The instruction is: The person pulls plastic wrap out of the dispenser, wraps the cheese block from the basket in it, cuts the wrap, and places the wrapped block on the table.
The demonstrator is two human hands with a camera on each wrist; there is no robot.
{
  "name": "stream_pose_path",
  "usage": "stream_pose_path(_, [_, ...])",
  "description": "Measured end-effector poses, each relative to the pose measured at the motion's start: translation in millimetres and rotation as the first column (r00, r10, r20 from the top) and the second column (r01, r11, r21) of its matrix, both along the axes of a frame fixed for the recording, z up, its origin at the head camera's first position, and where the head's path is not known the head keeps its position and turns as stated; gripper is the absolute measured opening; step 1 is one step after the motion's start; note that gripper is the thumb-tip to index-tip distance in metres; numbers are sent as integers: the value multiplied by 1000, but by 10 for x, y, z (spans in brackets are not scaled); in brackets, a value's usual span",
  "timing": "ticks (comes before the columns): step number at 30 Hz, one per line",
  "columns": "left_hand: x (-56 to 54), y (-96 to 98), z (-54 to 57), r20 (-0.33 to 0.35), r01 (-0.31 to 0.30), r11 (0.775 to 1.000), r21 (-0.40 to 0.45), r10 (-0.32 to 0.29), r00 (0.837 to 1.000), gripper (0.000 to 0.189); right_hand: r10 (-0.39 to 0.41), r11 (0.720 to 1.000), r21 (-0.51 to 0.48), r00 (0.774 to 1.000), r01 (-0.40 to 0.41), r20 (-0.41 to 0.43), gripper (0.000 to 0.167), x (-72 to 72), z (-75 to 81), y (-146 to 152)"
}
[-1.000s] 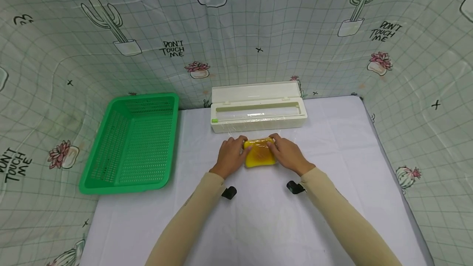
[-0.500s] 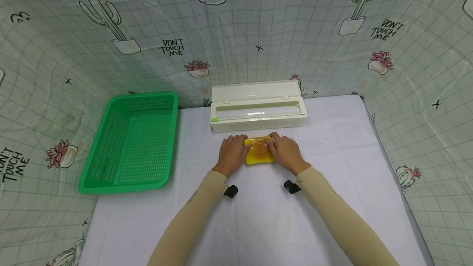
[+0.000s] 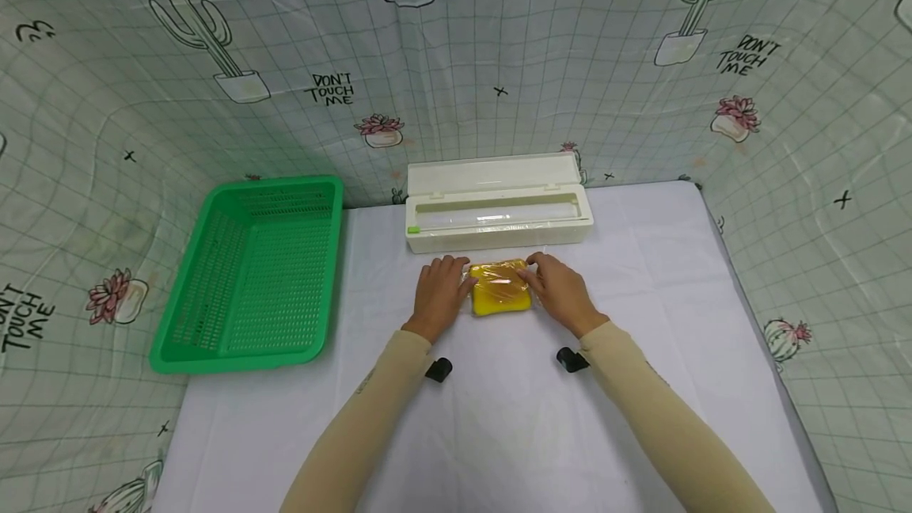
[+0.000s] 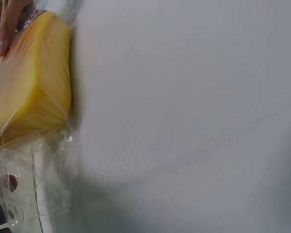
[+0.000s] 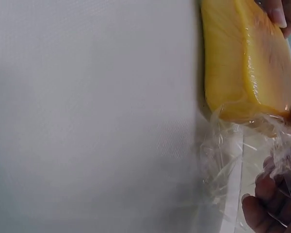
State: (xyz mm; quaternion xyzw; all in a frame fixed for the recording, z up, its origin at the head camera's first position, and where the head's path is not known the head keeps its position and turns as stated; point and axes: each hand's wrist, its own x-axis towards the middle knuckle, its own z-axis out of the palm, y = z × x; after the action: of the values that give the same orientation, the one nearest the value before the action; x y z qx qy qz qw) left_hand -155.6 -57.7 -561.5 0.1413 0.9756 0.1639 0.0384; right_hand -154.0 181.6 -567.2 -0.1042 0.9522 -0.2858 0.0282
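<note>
While both hands touch it, a yellow block [image 3: 501, 291] with a browner top lies on the white cloth [image 3: 513, 434], right between them. Shiny, wrinkly clear film [image 4: 29, 189] goes around the block, and loose film sticks out past its two ends.

The left hand [image 3: 438, 291] is at the left end, with its thumb touching the block's edge. I can't tell if that hand is pinching any film. The right hand [image 3: 563, 291] is at the other end. Its thumb is on the corner of the block, and its fingers [image 5: 254, 208] curl around the bunched-up film, holding it.

Both arms have tan sleeves [image 3: 356, 426], and a small black thing [image 3: 572, 359] sticks out beside each wrist.

Just behind the block is a long white box [image 3: 499, 240]. Its lid [image 3: 493, 174] stands open at the back, a pale roll [image 3: 499, 217] is inside, and a little green piece [image 3: 414, 231] sits at its front left corner.

Over to the left is a big green basket [image 3: 278, 291] with lots of tiny holes. Behind everything hangs a checked curtain [image 3: 456, 77] with cactus drawings [image 3: 242, 87] and the words "DON'T TOUCH ME".
</note>
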Motion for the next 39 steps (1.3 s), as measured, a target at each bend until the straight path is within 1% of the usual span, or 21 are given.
stream_pose_path(2, [4,-4,-2,-23,-1,1000,-19,0,1000,46,-1,1000,-7,1000,1,-11,41,3,6,7])
stream_pose_path(4, [13,-5,2,-51,4,1000,-30,-6,999,47,7,1000,11,999,-6,-45,42,3,5,14])
stream_pose_path(7, [38,3,20,-120,38,998,-48,-44,992,48,61,998,41,989,-56,-138,45,-1,5,10])
stream_pose_path(9, [65,10,37,-165,80,995,-56,-88,982,51,133,991,61,969,-123,-208,50,-2,6,5])
stream_pose_path(10, [79,14,45,-184,106,992,-65,-116,976,54,178,984,68,955,-166,-236,54,2,8,-1])
stream_pose_path(12, [107,23,54,-201,163,982,-96,-179,963,62,271,963,86,923,-257,-273,65,13,13,-13])
stream_pose_path(14, [135,34,56,-184,210,970,-126,-231,955,74,346,938,110,895,-328,-283,77,31,7,-19])
stream_pose_path(15, [145,39,52,-170,227,963,-146,-251,953,79,373,928,121,884,-352,-281,81,40,4,-23])
stream_pose_path(17, [160,51,45,-139,250,952,-176,-275,951,85,401,916,145,874,-374,-275,87,55,-9,-28])
stream_pose_path(19, [168,63,39,-119,254,948,-191,-279,953,86,405,913,167,873,-371,-272,87,67,-22,-35])
stream_pose_path(21, [170,72,32,-112,254,946,-202,-280,954,84,398,915,184,874,-359,-277,83,76,-29,-47])
stream_pose_path(24, [165,76,23,-129,256,945,-202,-285,950,79,383,920,200,877,-336,-289,78,88,-38,-65])
stream_pose_path(28, [154,65,10,-143,269,942,-201,-300,943,75,373,922,219,882,-318,-287,76,90,-61,-81])
stream_pose_path(34, [131,45,-3,-128,279,936,-212,-310,942,73,372,920,235,886,-313,-278,74,80,-75,-93])
stream_pose_path(39, [130,36,-20,-119,278,941,-195,-304,945,75,371,919,237,892,-314,-258,73,66,-63,-97])
